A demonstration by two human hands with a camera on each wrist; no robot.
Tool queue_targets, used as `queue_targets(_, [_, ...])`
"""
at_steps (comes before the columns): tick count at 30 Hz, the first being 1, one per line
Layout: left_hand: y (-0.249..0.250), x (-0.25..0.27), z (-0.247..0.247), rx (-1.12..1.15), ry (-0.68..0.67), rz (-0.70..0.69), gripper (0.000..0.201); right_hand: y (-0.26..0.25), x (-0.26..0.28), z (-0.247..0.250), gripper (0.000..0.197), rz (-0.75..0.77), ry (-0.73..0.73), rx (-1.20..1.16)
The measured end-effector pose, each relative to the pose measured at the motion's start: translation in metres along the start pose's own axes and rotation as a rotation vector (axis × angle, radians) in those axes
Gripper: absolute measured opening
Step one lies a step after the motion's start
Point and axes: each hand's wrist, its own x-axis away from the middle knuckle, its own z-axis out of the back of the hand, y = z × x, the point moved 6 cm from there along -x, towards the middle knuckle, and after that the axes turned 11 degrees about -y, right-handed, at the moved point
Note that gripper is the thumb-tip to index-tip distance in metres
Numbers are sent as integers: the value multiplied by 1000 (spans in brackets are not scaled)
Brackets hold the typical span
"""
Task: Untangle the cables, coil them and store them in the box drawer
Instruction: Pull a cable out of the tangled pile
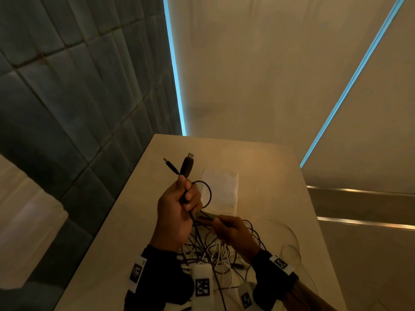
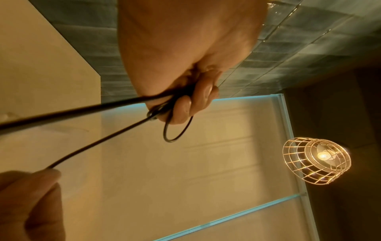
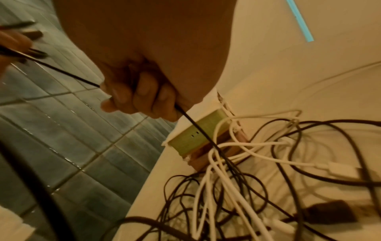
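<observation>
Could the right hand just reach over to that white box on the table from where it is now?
Probably yes, but not freely. The white box sits just beyond the right hand with nothing between them. That hand's grip is taken up pinching a black cable stretched to the left hand, so it would need to let go first.

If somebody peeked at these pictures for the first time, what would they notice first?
Probably the left hand in the middle, holding up a black cable with two plugs sticking out the top. Just below, the right hand pinches the same cable over a messy tangle of black and white cables on the table. From the left wrist, a glowing wire-cage lamp shines.
</observation>
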Motion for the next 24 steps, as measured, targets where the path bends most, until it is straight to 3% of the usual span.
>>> queue_targets(7, [8,0,-3,-43,13,-45,31,36,-6,4,29,23,71,-1])
queue_targets(9, [13,-1,-2,-53,25,-75,32,47,-5,5,42,5,61,6])
queue_targets(11, [17,-1,0,-73,50,-93,33,56,-1,11,48,-20,75,85])
queue_targets(14, [19,0,6,-123,114,-81,33,54,0,22,41,-40,151,256])
queue_targets(18, [20,-1,10,-215,190,-60,34,7,-13,36,27,13,337,205])
queue_targets(24, [6,-1,16,-336,320,2,34,-90,-18,6,12,263,247,82])
